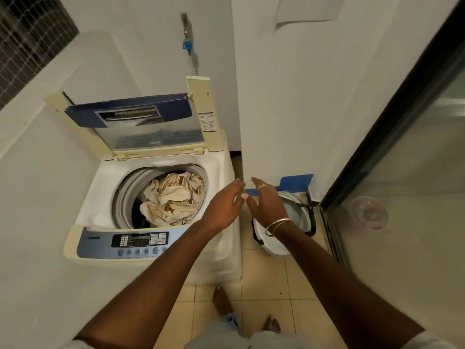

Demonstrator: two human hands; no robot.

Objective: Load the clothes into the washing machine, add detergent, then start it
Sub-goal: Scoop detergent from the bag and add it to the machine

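Crumpled cream clothes [173, 200], seemingly brown-striped, in washing machine [100, 192].

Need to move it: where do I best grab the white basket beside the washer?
Take the black strap handles on its opposite sides, one hand each, reaching down from above: the white basket stands on the floor with its mouth up.

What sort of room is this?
Most likely a small home laundry corner. A top-loading washing machine stands with its lid up and clothes in the drum, a water tap sits on the wall behind it, and a white basket rests on the tiled floor beside it.
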